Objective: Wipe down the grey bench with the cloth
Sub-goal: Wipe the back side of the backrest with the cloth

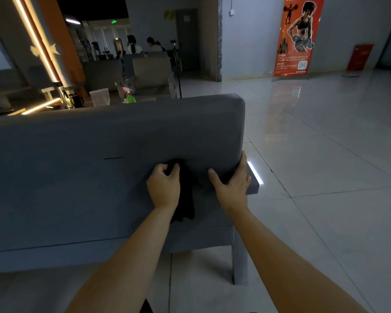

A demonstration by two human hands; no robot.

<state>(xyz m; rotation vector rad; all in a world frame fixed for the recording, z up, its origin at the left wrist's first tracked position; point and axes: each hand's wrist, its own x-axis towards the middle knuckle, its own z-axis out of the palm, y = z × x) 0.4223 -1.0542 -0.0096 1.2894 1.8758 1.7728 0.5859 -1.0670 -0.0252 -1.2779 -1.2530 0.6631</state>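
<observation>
The grey bench (77,154) fills the left and middle of the head view, its padded backrest upright in front of me. My left hand (164,185) grips a dark cloth (185,199) bunched against the lower backrest, and the cloth hangs down toward the seat. My right hand (231,179) holds the backrest's right end, thumb on the front face and fingers wrapped round the edge.
Glossy tiled floor (325,154) spreads to the right and under the bench. A green spray bottle (129,97) and a dark kettle (77,100) stand behind the backrest. More seats with seated people (142,48) lie farther back. An orange banner (297,37) leans on the far wall.
</observation>
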